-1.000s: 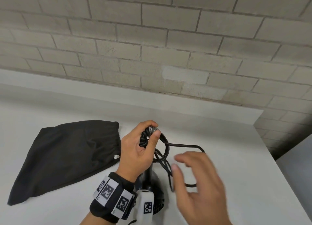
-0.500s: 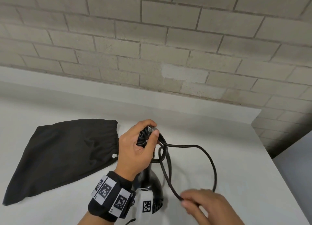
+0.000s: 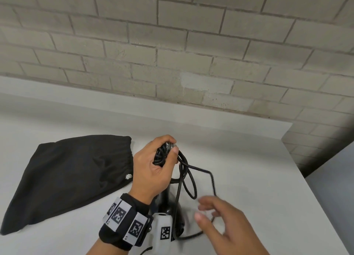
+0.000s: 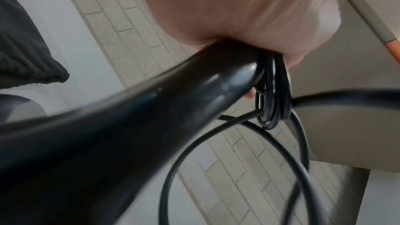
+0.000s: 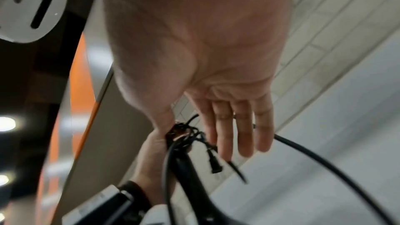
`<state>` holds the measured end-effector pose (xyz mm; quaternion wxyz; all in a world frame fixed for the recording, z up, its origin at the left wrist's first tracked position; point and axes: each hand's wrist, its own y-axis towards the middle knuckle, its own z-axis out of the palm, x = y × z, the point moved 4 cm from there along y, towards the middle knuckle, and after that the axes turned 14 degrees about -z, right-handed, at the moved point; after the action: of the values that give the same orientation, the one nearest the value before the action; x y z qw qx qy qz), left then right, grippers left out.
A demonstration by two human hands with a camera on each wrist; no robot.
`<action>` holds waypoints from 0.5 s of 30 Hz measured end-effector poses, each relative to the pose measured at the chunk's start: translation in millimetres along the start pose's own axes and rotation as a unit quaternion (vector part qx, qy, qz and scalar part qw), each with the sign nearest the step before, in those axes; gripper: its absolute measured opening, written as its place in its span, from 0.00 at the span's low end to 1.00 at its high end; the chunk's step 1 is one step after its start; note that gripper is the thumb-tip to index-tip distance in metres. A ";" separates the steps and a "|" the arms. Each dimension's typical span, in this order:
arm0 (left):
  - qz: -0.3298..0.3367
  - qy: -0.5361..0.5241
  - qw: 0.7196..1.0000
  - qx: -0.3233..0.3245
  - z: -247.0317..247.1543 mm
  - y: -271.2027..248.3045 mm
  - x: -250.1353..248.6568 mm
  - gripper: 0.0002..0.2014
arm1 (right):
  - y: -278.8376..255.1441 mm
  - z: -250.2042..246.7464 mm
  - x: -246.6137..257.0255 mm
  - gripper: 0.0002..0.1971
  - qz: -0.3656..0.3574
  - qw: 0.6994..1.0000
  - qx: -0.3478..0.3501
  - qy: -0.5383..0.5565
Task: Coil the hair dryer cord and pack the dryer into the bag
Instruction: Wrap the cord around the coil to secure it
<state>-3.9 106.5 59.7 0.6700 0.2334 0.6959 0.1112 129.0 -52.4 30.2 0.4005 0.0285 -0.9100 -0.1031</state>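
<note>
**Cord half wound on the dryer handle**

Cord (image 3: 188,175), thin, black and rubbery, is wound in several turns round the handle end of the glossy black plastic hair dryer (image 3: 168,201), and I see my left hand (image 3: 153,170) clenched round that handle and those turns, above the white table (image 3: 249,159). Loose loops hang to the right. My right hand (image 3: 228,226) is blurred, fingers extended; the cord passes by them, but I cannot tell whether they grasp it. The black fabric drawstring bag (image 3: 67,178) lies flat at left.
</note>
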 end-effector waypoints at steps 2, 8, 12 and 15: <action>0.008 0.011 1.000 -0.002 -1.4 0.5 -0.2 0.08 | 17.4 -0.2 18.4 0.28 0.027 0.995 -0.057 0.074; 0.018 0.019 1.000 -0.007 -5.3 -0.6 -1.5 0.07 | 49.3 28.6 36.3 0.10 0.072 0.985 -0.043 0.151; 0.022 0.015 1.000 -0.011 -7.9 -1.0 -1.1 0.07 | 42.3 32.8 39.3 0.07 0.061 0.976 -0.010 0.210; 0.019 0.005 1.000 -0.016 -11.2 -2.4 0.0 0.06 | 26.3 20.7 32.5 0.08 0.028 0.981 0.041 0.188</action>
<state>-15.4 106.1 59.4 0.6678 0.2358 0.6928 0.1363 92.6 -27.7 45.6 0.5655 0.0382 -0.8225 -0.0474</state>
